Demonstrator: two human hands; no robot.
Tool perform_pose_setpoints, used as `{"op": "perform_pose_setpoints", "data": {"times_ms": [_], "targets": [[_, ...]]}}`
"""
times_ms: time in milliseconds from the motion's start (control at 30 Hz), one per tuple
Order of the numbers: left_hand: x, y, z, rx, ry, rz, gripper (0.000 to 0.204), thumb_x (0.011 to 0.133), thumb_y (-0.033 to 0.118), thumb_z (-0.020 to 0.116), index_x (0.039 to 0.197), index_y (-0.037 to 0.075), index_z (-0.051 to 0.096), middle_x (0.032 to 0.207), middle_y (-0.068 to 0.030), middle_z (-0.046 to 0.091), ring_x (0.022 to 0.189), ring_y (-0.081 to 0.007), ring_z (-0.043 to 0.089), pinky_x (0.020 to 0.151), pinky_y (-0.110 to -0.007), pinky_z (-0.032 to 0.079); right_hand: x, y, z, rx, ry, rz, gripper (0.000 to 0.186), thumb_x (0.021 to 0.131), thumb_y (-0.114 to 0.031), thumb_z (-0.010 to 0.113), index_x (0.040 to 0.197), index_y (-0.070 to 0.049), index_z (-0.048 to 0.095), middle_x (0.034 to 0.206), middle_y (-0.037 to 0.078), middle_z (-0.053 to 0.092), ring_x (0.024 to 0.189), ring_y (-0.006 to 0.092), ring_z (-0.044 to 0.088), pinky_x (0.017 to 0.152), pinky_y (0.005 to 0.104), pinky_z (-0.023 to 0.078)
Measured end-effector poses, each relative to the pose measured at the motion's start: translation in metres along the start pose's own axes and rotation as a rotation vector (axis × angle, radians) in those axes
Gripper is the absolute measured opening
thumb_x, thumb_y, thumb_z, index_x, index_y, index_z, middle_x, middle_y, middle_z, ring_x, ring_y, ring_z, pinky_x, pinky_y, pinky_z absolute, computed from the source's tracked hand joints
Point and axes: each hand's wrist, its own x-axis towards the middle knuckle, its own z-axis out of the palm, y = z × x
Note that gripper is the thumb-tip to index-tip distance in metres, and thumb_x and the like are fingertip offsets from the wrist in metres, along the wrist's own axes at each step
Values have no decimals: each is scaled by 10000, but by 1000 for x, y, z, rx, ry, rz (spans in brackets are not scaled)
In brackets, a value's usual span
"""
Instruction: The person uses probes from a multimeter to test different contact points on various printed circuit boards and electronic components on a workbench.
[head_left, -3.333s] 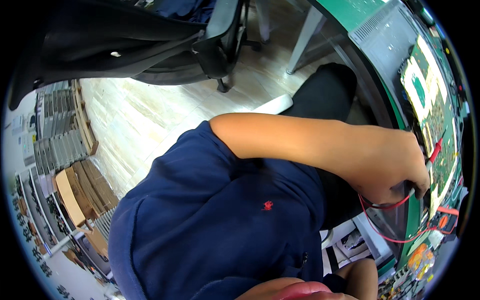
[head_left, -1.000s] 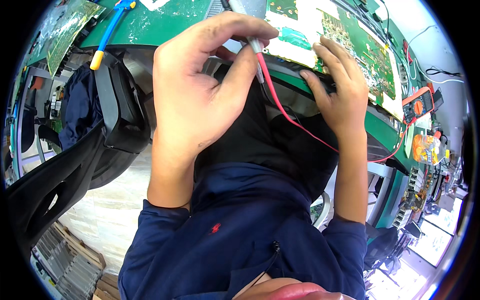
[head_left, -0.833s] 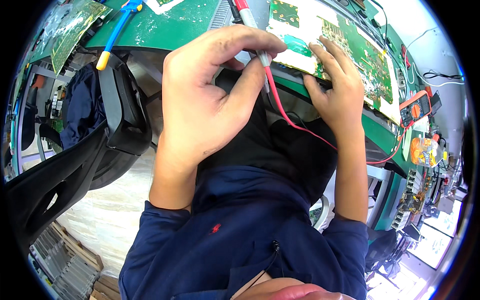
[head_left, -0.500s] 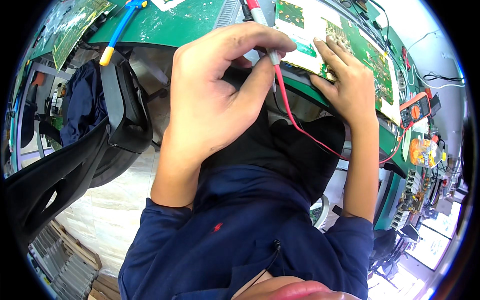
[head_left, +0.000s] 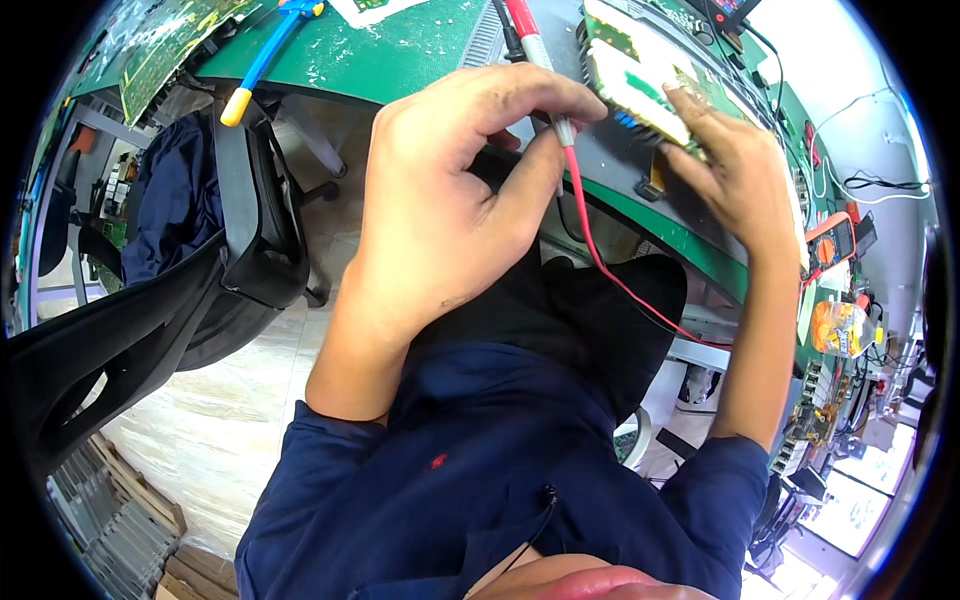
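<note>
My left hand [head_left: 450, 200] is closed, with a red multimeter probe [head_left: 530, 35] between thumb and fingers. Beside the red one, a black probe [head_left: 508, 38] passes into the same hand. From the grip a red lead [head_left: 583, 215] hangs and curves off to the right. My right hand [head_left: 740, 175] holds a green circuit board [head_left: 628, 85] by its near right part, thumb at the edge and fingers over the top. The board is tilted, showing blue parts along its near edge; white covers some of its face.
An orange multimeter [head_left: 830, 245] lies right of my right forearm, near a clear jar with orange contents [head_left: 840, 328]. A blue-and-yellow handled tool [head_left: 268, 62] and another circuit board [head_left: 165, 75] are on the green bench [head_left: 390, 55]. A black chair [head_left: 250, 200] stands at left.
My right hand has gone from resting on the board to holding it, and the board is now tilted with its near edge raised. My left hand has shifted slightly right, still holding the probes.
</note>
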Motion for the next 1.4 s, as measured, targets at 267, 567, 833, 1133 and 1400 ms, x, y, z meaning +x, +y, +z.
{"op": "perform_pose_setpoints", "data": {"times_ms": [267,567,833,1133,1400], "targets": [[0,0,-4,-33,24,-7,281,738,-142,536,944,-16,680,876,-80,693,794,-123,654,659,-213,480,49,44,-28,348,-143,116,375,873,-306,632,1089,-2,671,676,163,594,594,101,498,583,300,417],[4,2,-7,-22,-13,-33,324,666,-160,532,924,-30,680,817,-99,670,753,-165,632,711,-257,484,123,115,-46,258,-345,212,543,910,-467,577,924,69,664,677,-8,501,640,77,444,573,257,372],[7,0,-8,-39,-10,-52,334,633,-160,540,908,-31,679,772,-92,655,735,-175,620,710,-267,475,134,153,-48,404,-144,468,694,795,-598,652,1076,36,611,1009,115,603,995,174,588,827,261,470],[8,-1,-6,-1,-44,-63,329,629,-151,539,906,-35,675,777,-100,659,738,-189,628,722,-281,486,147,178,-40,446,-33,343,548,822,-497,679,970,31,657,841,55,624,779,130,641,713,252,501],[8,-2,-3,11,-45,-77,326,635,-149,528,904,-35,672,787,-108,665,737,-189,632,711,-278,490,150,172,-41,346,-11,386,624,832,-538,644,1073,37,654,913,111,668,800,168,667,722,270,506]]}}
